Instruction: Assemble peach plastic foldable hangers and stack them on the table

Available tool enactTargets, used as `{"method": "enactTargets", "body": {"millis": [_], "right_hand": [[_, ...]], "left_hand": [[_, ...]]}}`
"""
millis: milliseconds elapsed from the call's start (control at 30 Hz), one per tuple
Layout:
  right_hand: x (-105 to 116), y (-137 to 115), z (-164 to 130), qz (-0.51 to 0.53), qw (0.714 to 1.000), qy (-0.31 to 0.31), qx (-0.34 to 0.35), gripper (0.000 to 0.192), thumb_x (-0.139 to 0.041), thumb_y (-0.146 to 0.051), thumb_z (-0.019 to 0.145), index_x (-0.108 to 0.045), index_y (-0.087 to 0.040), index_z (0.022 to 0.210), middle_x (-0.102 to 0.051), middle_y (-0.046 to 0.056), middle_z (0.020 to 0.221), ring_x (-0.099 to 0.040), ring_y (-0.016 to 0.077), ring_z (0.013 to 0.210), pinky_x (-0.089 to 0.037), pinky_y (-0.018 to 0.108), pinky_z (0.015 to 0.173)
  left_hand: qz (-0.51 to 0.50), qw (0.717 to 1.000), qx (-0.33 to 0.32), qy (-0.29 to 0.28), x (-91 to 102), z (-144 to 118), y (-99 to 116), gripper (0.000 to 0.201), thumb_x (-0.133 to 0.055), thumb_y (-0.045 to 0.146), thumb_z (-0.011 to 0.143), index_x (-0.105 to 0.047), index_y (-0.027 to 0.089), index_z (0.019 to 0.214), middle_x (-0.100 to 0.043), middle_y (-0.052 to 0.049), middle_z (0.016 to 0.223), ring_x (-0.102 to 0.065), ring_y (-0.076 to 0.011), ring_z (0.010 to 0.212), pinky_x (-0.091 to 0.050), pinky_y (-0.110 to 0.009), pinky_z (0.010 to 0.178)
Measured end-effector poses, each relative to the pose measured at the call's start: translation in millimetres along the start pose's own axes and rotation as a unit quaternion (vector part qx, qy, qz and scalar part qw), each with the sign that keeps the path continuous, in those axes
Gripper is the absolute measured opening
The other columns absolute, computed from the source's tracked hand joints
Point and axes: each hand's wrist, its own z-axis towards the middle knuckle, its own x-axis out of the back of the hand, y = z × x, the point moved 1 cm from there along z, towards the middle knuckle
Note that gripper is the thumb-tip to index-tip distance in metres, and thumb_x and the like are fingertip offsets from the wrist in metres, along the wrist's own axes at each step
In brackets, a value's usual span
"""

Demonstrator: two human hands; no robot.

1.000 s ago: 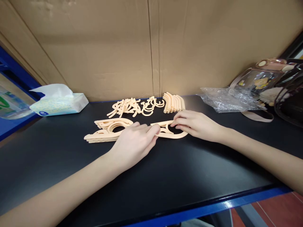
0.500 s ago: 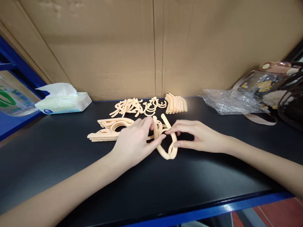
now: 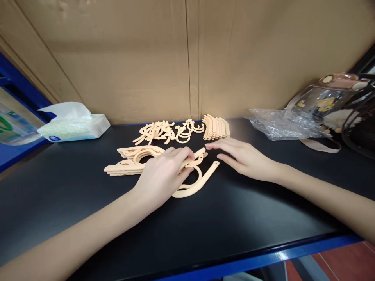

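At the upper left of the frame a tissue box [image 3: 73, 127] lies on the black tabletop [image 3: 205, 226] with one white tissue standing out of its slot; at the upper right a clear bag [image 3: 325, 103] with a cartoon print stands against the cardboard wall [image 3: 187, 58], its contents too blurred to tell, and a crumpled plastic wrapper [image 3: 281, 125] lies flat just in front of it. In the middle of the frame the left hand [image 3: 162, 175] pinches a cream plastic hanger piece [image 3: 195, 181] at its upper end, thumb below and fingers on top, closed on it. The piece is a curved, hooked strip lying flat on the table; its long axis runs diagonally from the lower centre towards the upper right, with the free tip pointing up and right and the bend bulging towards the bottom of the frame. The right hand [image 3: 243, 158] hovers just right of that tip, fingers spread and loose, holding nothing. Left of the left hand a stack of flat hanger parts [image 3: 131, 160] rests; behind it lie a tangle of small hooks [image 3: 166, 132] and a row of curved strips [image 3: 216, 127].
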Motion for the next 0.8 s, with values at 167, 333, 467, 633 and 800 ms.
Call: {"method": "enactTargets", "body": {"millis": [167,333,467,633,800], "right_hand": [[-7.3,6.1,0.6,-0.003,0.998,-0.063,0.009,0.043,-0.042,-0.023,0.095,-0.039,-0.023,0.139,-0.06,0.003,0.127,-0.053,0.0184,0.115,-0.042,0.037,0.098],[0.1,6.6,3.4,-0.084,0.996,-0.037,-0.005,0.037,-0.05,-0.031,0.093,-0.053,-0.017,0.127,-0.069,0.005,0.101,-0.059,0.0203,0.096,-0.043,0.036,0.089],[5.9,13.2,3.4,-0.171,0.982,-0.077,0.01,0.029,-0.044,-0.03,0.095,-0.067,-0.018,0.106,-0.067,0.008,0.092,-0.058,0.0228,0.091,-0.041,0.037,0.08],[13.0,24.6,2.0,-0.197,0.976,-0.096,-0.01,0.029,-0.039,-0.019,0.094,-0.068,-0.018,0.094,-0.065,0.008,0.093,-0.055,0.0224,0.087,-0.039,0.036,0.077],[15.8,20.6,3.4,-0.139,0.984,-0.105,-0.017,0.029,-0.038,-0.012,0.091,-0.065,-0.019,0.086,-0.064,0.006,0.091,-0.055,0.0208,0.088,-0.038,0.036,0.078]], "left_hand": [[0.01,1.0,-0.005,-0.004,-1.5,-0.4,-5.0,0.009,-0.057,0.027,0.088,-0.059,0.027,0.097,-0.065,0.004,0.085,-0.061,-0.0166,0.077,-0.034,-0.024,0.054],[0.007,0.999,-0.036,-0.001,-2.4,-0.3,-8.6,0.01,-0.053,0.026,0.091,-0.061,0.025,0.097,-0.069,0.003,0.098,-0.064,-0.0172,0.085,-0.039,-0.024,0.06],[0.015,0.997,-0.073,0.009,-1.9,0.1,-9.3,0.013,-0.052,0.027,0.092,-0.064,0.024,0.097,-0.07,0.002,0.104,-0.065,-0.017,0.087,-0.043,-0.024,0.062],[0.015,0.997,-0.074,0.0,-0.5,0.5,-9.4,0.015,-0.054,0.025,0.091,-0.068,0.023,0.093,-0.071,0.0,0.104,-0.068,-0.0177,0.087,-0.046,-0.024,0.065],[-0.002,0.996,-0.084,-0.007,-0.1,1.8,-11.4,0.017,-0.054,0.024,0.091,-0.071,0.024,0.091,-0.072,0.001,0.105,-0.068,-0.0174,0.09,-0.049,-0.024,0.07]]}}
